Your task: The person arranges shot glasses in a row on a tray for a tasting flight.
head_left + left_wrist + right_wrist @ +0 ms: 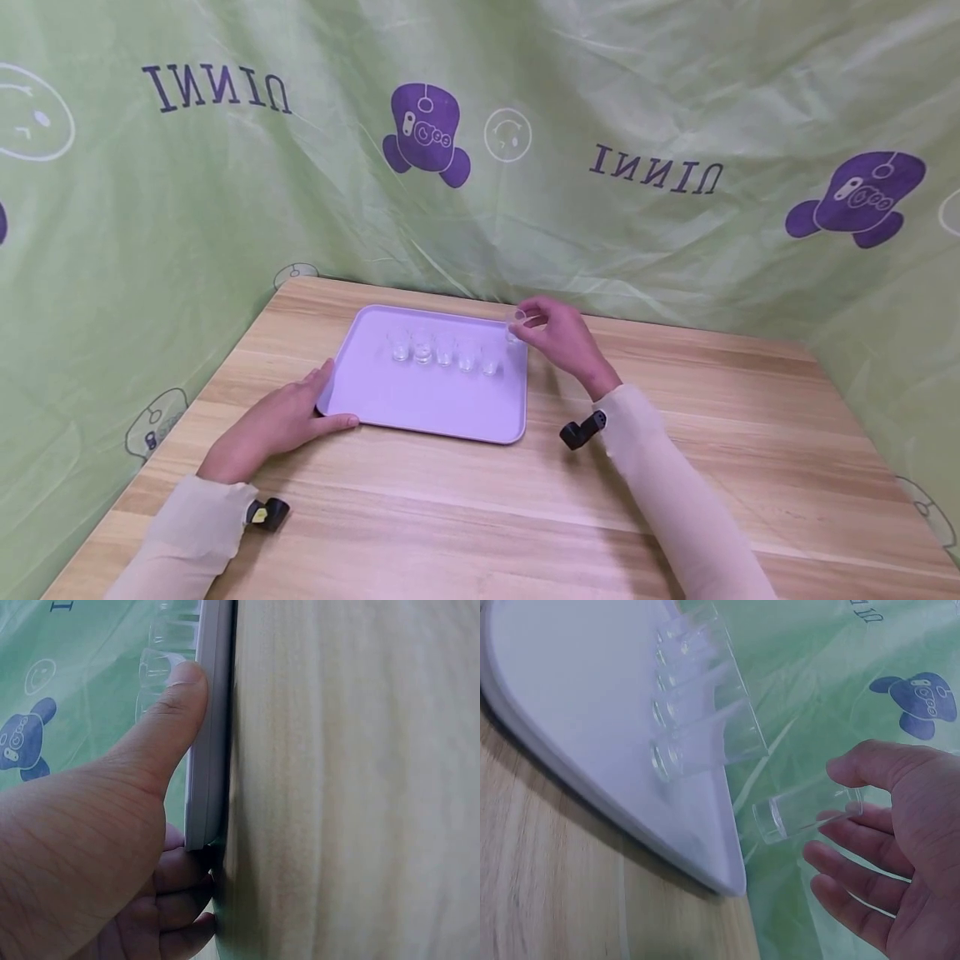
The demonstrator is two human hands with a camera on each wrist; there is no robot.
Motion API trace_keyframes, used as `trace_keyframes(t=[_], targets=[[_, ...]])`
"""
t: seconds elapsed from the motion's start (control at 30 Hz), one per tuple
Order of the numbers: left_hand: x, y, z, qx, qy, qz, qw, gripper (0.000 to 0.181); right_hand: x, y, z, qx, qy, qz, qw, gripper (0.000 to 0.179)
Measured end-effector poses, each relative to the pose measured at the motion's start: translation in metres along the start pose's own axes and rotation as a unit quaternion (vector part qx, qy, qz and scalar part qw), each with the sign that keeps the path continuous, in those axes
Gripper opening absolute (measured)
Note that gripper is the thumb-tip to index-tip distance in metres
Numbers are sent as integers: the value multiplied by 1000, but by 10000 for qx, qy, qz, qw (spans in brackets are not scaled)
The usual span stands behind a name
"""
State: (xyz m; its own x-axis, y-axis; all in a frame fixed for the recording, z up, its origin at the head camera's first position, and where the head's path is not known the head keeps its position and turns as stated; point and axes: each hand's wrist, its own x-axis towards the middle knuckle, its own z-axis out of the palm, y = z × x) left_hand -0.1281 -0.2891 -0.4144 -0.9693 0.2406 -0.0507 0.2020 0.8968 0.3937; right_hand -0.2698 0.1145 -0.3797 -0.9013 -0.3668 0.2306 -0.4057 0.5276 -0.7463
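In the head view my right hand [558, 337] pinches a small clear glass [515, 321] between thumb and fingers, at the tray's back right corner. The right wrist view shows this glass [802, 812] held by its rim end, with its base clear of the tray. A row of several similar glasses [444, 354] stands upright on the light purple tray [420, 408]. My left hand [281, 417] rests against the tray's front left corner, its thumb [176, 705] along the front rim and its outstretched fingers along the left side.
The tray lies on a wood-grain table [450, 508]. Behind the table and along its sides hangs a green printed curtain [562, 225], close to the back edge. A small black camera is worn on each wrist.
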Motion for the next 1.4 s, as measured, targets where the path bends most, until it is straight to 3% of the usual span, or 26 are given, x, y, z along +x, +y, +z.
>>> trace_keyframes(t=[0.53, 1.4], targets=[[2, 0, 0, 70, 1, -24, 10000, 116, 24, -21, 27, 268, -216, 89, 9994, 36], [3, 2, -1, 83, -31, -37, 10000, 116, 51, -56, 70, -143, -746, -175, 9970, 37]])
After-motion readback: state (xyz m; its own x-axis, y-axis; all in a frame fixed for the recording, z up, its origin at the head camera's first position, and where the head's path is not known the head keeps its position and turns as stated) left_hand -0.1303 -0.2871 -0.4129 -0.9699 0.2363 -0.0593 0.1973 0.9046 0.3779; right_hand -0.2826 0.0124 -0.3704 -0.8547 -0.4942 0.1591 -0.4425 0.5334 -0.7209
